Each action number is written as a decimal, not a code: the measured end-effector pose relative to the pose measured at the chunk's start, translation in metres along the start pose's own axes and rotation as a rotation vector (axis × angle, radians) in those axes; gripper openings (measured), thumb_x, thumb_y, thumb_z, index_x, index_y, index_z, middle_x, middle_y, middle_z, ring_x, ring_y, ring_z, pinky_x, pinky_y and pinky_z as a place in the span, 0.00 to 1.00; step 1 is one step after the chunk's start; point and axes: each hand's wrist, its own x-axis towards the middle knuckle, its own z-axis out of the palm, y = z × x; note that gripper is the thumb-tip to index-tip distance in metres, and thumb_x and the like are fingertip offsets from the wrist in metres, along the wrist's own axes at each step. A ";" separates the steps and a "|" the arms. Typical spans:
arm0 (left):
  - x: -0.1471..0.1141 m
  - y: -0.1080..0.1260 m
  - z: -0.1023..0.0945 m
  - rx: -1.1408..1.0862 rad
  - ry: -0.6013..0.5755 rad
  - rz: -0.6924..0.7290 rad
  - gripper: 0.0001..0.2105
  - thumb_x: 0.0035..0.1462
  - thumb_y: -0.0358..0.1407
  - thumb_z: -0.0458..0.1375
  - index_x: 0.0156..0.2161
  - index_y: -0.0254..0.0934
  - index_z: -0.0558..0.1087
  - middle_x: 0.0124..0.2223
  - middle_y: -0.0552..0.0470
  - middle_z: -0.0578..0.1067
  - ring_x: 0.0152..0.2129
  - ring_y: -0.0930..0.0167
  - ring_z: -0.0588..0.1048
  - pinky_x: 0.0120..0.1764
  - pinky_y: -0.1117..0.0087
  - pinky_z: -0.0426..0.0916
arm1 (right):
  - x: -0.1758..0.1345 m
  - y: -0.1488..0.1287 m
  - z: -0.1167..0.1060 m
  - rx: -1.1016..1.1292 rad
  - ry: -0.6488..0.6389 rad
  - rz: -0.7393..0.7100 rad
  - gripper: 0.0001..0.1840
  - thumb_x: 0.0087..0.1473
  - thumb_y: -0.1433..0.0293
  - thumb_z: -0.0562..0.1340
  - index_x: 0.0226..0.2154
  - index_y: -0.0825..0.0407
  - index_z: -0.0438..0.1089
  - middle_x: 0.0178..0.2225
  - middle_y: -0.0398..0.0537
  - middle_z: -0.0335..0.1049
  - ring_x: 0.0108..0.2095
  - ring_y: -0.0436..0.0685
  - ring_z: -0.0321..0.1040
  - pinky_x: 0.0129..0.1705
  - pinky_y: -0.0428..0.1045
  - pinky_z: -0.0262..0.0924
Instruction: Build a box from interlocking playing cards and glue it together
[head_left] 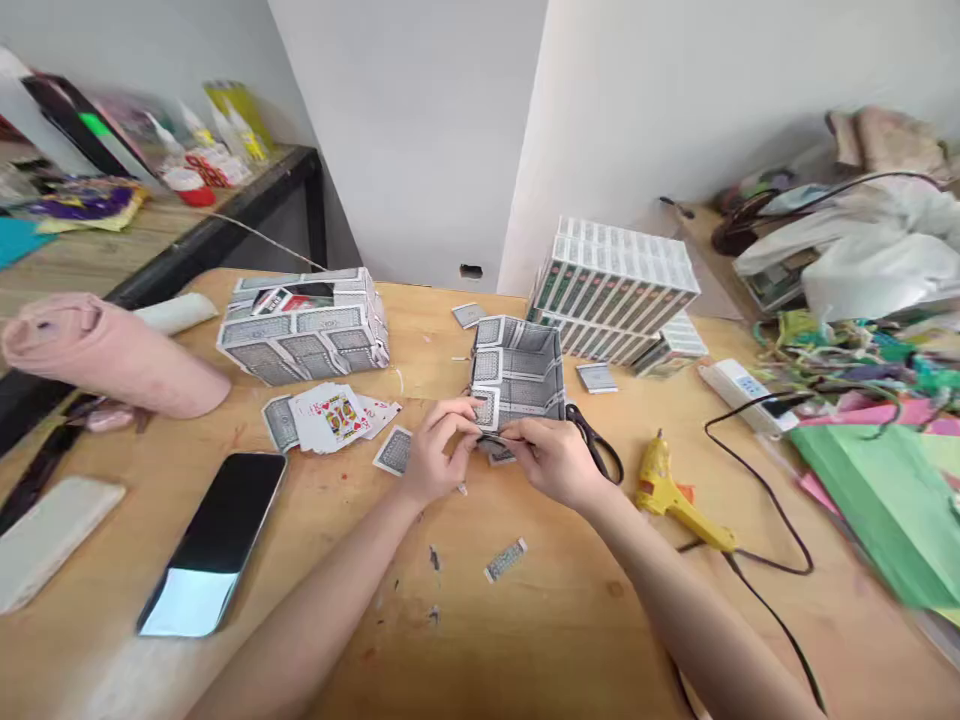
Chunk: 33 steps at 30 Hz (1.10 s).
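Observation:
A half-built open box (529, 365) made of grey-backed playing cards sits at the middle of the table. At its near left corner my left hand (442, 450) is closed, thumb and fingers pinching a playing card (493, 440) on the box's front edge. My right hand (559, 462) pinches the same card from the other side, its knuckles by the box's near right corner. The fingers partly hide that card. Black-handled scissors (600, 445) lie just right of my right hand, partly covered. Beside my left hand a loose card (393, 451) lies face down.
A finished-looking card box (304, 335) stands at back left, with loose cards (330, 415) before it. Stacked card packs (615, 280) rise behind. A yellow glue gun (667, 490) with a black cord lies right. A phone (217, 540) and pink roll (112, 355) lie left.

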 end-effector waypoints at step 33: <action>0.001 -0.004 0.000 0.054 -0.068 0.025 0.05 0.55 0.25 0.51 0.34 0.37 0.63 0.39 0.48 0.66 0.46 0.67 0.68 0.48 0.61 0.66 | 0.009 -0.015 -0.007 -0.191 -0.231 0.242 0.08 0.49 0.79 0.51 0.28 0.51 0.61 0.27 0.47 0.70 0.27 0.53 0.65 0.28 0.44 0.53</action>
